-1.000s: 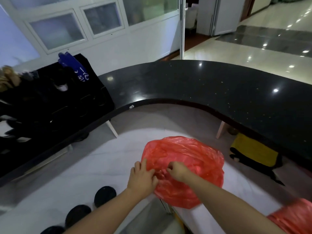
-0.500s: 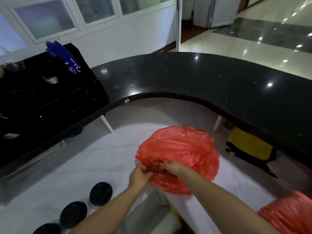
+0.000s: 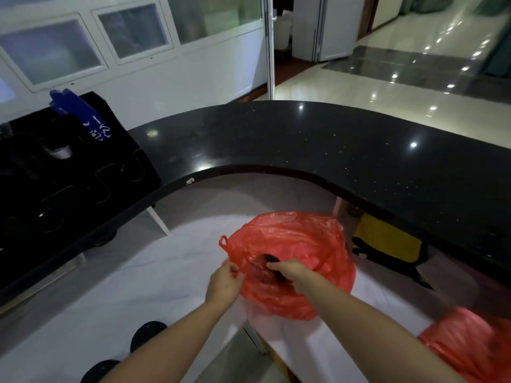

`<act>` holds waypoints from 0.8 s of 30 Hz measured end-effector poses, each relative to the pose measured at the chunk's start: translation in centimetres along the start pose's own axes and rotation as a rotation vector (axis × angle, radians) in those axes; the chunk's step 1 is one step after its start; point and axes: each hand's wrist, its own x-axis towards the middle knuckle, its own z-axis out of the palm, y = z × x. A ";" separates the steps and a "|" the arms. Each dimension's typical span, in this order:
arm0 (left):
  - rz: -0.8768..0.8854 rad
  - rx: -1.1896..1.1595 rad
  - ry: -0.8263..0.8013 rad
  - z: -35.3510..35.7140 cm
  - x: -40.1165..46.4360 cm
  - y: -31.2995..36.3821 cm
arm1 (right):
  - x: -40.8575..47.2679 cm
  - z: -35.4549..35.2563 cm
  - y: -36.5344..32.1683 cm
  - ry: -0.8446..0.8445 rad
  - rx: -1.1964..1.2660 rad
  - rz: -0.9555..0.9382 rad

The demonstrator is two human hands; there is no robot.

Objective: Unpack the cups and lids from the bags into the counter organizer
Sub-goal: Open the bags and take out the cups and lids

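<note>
Red plastic, thin and crinkled, is what both my hands are working: the red bag [image 3: 298, 258] sits on the white lower counter [image 3: 166, 272] in front of me, just under the curved black countertop [image 3: 304, 142]. My left hand [image 3: 224, 281] pinches the near edge of the bag's mouth, fingers curled round a fold of the plastic, with one loop handle [image 3: 223, 241] standing up just above it. My right hand [image 3: 287, 269] reaches into the opening, and something dark, which I take for a lid [image 3: 272, 257], shows right at its fingertips. Whether those fingers have closed on it I cannot tell; the plastic and my own knuckles hide them.

I judge this to be the step of opening the bag and drawing out the first piece from it. Two loose black lids [image 3: 148, 334] already lie on the white surface near my left forearm. The black organizer [image 3: 69, 189] stands well apart on the left end of the countertop, with a blue packet [image 3: 80, 111] sticking up from it. A second red bag [image 3: 470, 346] waits at my right elbow.

Next I need to hold the mouth wide with the left, get a firm grip inside with the right, and lift clear without dragging the flimsy bag along.
</note>
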 end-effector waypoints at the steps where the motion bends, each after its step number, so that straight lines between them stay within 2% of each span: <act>1: 0.027 0.038 0.005 -0.2 0.4 0.2 | -0.2 -0.5 -0.3 0.035 -0.064 -0.019; 8: 0.190 0.185 -0.048 -1.4 1.7 3.0 | -4.0 -4.1 -3.0 0.385 -0.615 -0.218; 11: 0.275 0.282 -0.032 -2.0 1.0 3.5 | -6.5 -4.3 -3.9 0.524 -0.676 -0.287; 15: 0.526 0.372 0.133 -4.1 -0.2 2.7 | -9.2 -2.9 -4.6 0.657 -0.661 -0.382; 19: 0.604 0.431 0.158 -7.9 -0.9 -0.4 | -10.0 1.0 -5.3 0.555 -0.496 -0.467; 22: 0.529 0.472 0.159 -11.1 -1.1 -4.6 | -9.7 5.5 -5.3 0.373 -0.360 -0.501; 24: 0.429 0.469 0.135 -13.0 -1.3 -8.1 | -8.9 8.9 -4.6 0.260 -0.354 -0.485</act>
